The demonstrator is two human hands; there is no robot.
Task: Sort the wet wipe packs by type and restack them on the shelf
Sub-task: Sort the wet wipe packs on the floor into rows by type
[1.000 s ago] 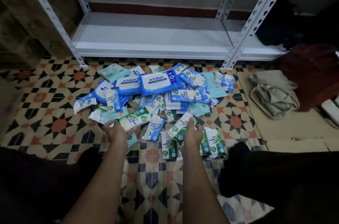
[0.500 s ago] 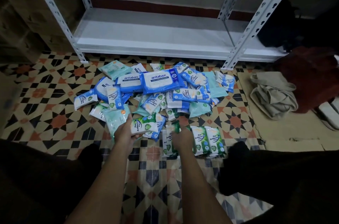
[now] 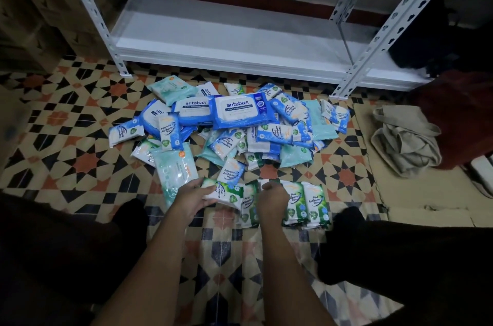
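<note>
— Which step is this?
— Sorting: the left hand (image 3: 192, 193) grips a green pack (image 3: 226, 192) at the near edge of the floor pile (image 3: 234, 123); the right hand (image 3: 272, 196), fingers curled, rests on the green row (image 3: 304, 201) beside it.
— Next?
— Probably lay it alongside; the shelf (image 3: 226, 40) beyond holds no packs yet.

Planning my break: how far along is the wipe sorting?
Early. A few green pine packs sit grouped apart. The left hand holds another pine pack; the right hand rests on that group. The mixed pile remains, and the shelf holds no packs.
</note>
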